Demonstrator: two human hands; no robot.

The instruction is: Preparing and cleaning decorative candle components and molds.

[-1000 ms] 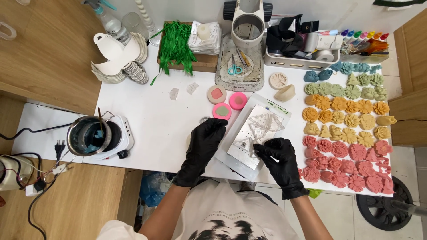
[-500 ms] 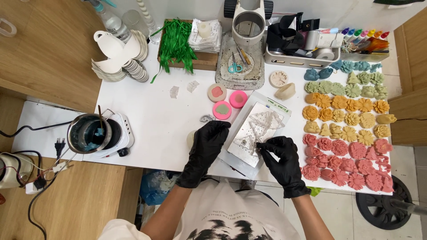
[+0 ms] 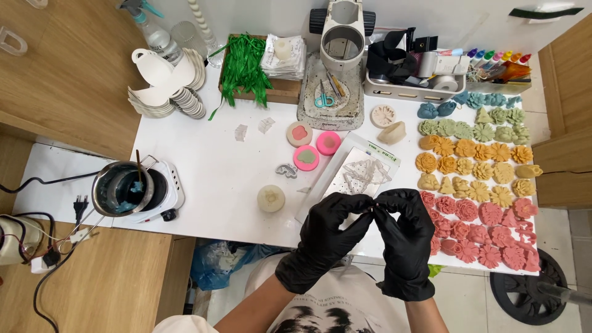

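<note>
Fingertips of both gloved hands, left hand (image 3: pixel 327 237) and right hand (image 3: pixel 404 237), meet pinched on something tiny (can't tell what) just above the clear packet (image 3: pixel 354 176) on the white table (image 3: pixel 222 166); I'd keep the pinch light, wrists steady.

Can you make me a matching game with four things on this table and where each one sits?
Things:
1. metal pot
2. green ribbon strips
3. scissors
4. red flower shapes

Places:
A. in a wooden box at the back
B. right edge, nearest the person
C. on a small white hotplate, left
D. on the base of the white stand

Pairs: 1-C, 2-A, 3-D, 4-B
</note>
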